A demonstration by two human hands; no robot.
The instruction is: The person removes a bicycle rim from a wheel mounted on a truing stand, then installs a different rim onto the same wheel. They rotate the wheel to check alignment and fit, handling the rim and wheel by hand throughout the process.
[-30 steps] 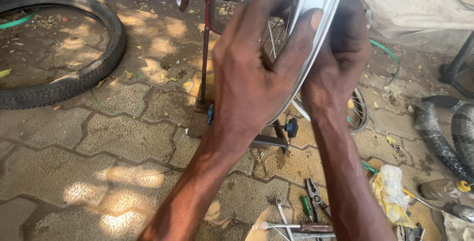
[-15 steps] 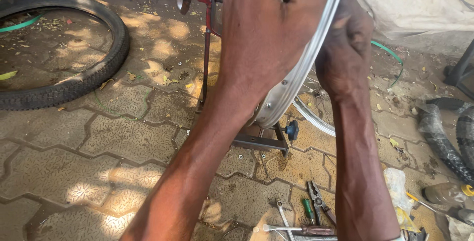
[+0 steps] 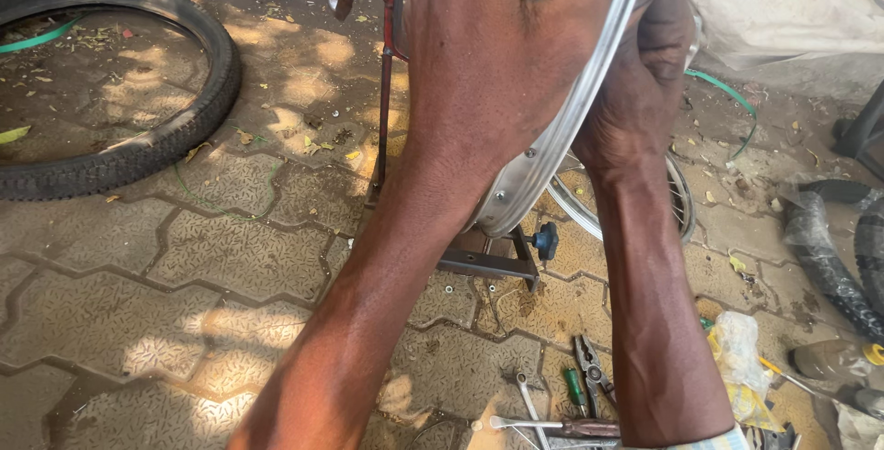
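One head view only, worn by the person, pitched steeply down and forward over both forearms. Very close: left hand (image 3: pixel 497 63) and right hand (image 3: pixel 645 72) fill the upper centre, cropped by the top edge. Paving (image 3: pixel 184 266) spreads below; tyre (image 3: pixel 166 137) at far left. No second view to overlap.

Shiny silver wheel rim (image 3: pixel 552 151) stands upright, tilted, in a red stand (image 3: pixel 391 35).

A crumpled clear-and-yellow plastic bag (image 3: pixel 741 362) lies on the paving at lower right; nothing else packaged.
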